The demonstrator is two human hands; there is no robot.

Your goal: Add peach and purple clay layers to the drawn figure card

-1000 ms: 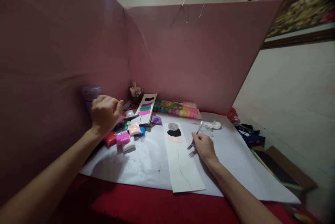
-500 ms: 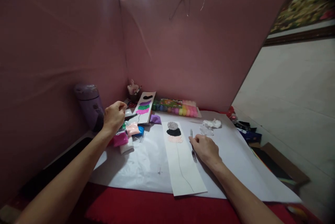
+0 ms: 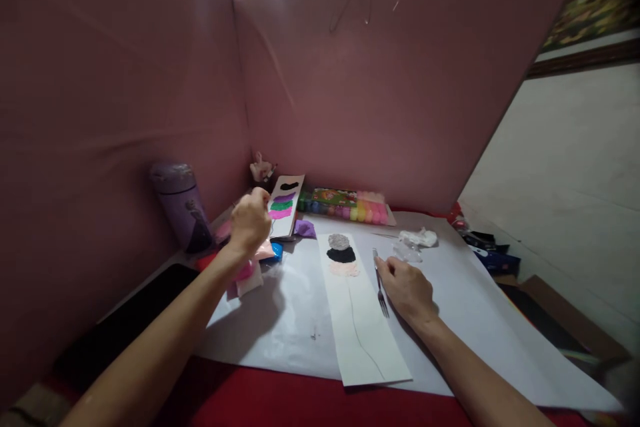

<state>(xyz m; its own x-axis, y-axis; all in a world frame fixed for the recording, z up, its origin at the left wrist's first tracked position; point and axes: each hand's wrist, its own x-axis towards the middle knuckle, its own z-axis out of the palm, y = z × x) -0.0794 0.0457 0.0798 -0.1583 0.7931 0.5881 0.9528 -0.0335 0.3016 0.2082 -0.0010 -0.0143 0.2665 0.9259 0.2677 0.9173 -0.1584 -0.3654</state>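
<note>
My left hand (image 3: 250, 224) is raised over the bags of coloured clay (image 3: 250, 280), its fingers closed; whatever they may hold is hidden. A finished-looking card (image 3: 281, 220) with black, purple, green and pink bands stands just beyond it. My right hand (image 3: 406, 288) rests on the white sheet, closed on the handle of a fork (image 3: 382, 302) whose tines point toward me. Beside the fork lies a long white card (image 3: 367, 340) with grey, black and pale peach clay patches (image 3: 341, 255) at its top and a pencil line running below.
At the back lies a pack of colourful clay (image 3: 345, 206); a purple packet (image 3: 305, 228) sits before it. A purple bottle (image 3: 181, 207) stands at left near a black object (image 3: 135, 320). Crumpled white tissue (image 3: 419, 238) lies at right. Pink panels (image 3: 380, 94) enclose the back and left.
My left hand has moved right, across the bags toward the upright card. My right hand stays on the fork beside the long card. The view has shifted slightly.
</note>
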